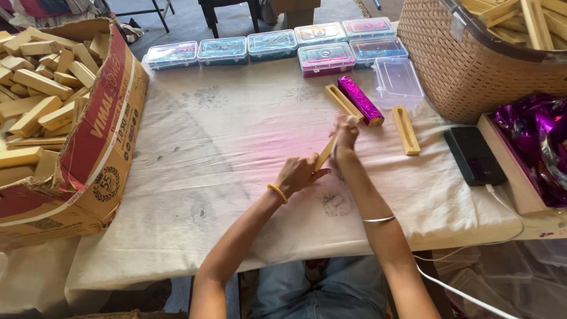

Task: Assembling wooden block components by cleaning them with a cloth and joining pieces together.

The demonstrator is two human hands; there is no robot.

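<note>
My left hand and my right hand both grip one narrow wooden holder, held slanted above the cloth-covered table. The left hand has its near end, the right hand its far end. Just beyond my right hand lie another wooden holder, a shiny purple foil-wrapped box and a third wooden holder.
A red cardboard box full of wooden pieces stands at the left. Several clear plastic cases line the far edge; an open clear case lies near a wicker basket. A black power bank and purple foil sit right.
</note>
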